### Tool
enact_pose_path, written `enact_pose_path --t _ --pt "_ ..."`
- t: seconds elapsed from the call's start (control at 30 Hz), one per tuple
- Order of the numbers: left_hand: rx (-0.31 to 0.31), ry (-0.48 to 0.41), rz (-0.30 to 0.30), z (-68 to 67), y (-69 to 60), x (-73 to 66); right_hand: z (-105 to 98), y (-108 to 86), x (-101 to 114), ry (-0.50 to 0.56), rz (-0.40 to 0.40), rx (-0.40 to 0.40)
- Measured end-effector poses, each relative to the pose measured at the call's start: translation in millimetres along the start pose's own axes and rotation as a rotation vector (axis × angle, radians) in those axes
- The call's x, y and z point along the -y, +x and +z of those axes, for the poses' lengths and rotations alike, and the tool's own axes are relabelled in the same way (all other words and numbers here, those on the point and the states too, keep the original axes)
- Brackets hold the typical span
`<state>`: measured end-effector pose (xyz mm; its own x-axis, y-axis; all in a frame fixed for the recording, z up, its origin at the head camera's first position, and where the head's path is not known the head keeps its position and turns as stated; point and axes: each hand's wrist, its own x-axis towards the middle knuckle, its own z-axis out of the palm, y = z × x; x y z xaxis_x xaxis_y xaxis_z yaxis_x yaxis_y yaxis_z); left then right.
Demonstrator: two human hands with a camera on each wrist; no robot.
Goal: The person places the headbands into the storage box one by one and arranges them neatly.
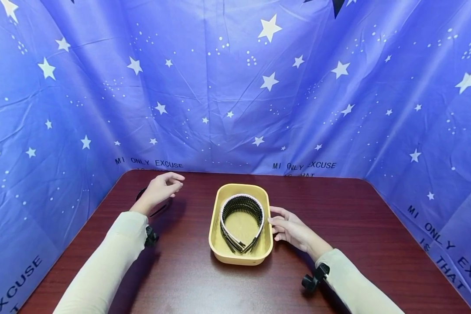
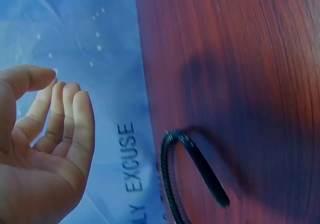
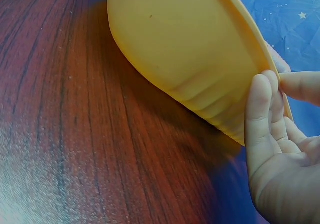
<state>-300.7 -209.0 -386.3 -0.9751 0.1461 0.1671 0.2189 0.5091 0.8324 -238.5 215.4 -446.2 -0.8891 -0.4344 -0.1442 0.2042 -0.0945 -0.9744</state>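
Observation:
A yellow plastic bin (image 1: 216,248) stands mid-table with several nested headbands (image 1: 241,205) inside, dark with teeth and one pale edge. My right hand (image 1: 294,229) is at the bin's right side. In the right wrist view, its thumb and fingers (image 3: 259,103) pinch the rim of the bin (image 3: 190,38). On the left, my left hand (image 1: 161,189) hovers over the table with relaxed, slightly bent fingers and holds nothing. Beneath and beside it lies a black headband (image 2: 200,171), partly hidden by the hand and wrist in the head view.
The dark red wooden table (image 1: 188,288) carries the bin and the lone headband. A blue star-printed cloth (image 1: 227,87) hangs along the back and both sides, meeting the table's edges. Each wrist wears a black camera mount (image 1: 315,278).

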Motion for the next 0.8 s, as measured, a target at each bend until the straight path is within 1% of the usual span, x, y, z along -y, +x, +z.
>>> enact_pose_path --t 0.23,0.53,0.63,0.73,0.8 --pt "-0.055 -0.007 -0.036 -15.3 0.4 17.9 0.4 -0.1 1.0 -0.002 -0.002 0.005" --pt "-0.08 0.06 -0.081 -30.7 -6.6 28.0 1.1 -1.0 1.3 0.001 -0.004 0.009" --pt "-0.108 0.103 -0.088 -35.9 -8.2 32.5 1.6 -1.2 1.4 0.004 -0.003 0.006" --pt "-0.155 0.199 -0.091 -41.8 -8.5 39.6 1.6 -1.3 1.3 0.006 -0.001 0.003" --pt "-0.19 0.24 -0.097 -45.9 -8.3 44.9 1.2 -1.2 1.4 0.006 0.001 0.001"
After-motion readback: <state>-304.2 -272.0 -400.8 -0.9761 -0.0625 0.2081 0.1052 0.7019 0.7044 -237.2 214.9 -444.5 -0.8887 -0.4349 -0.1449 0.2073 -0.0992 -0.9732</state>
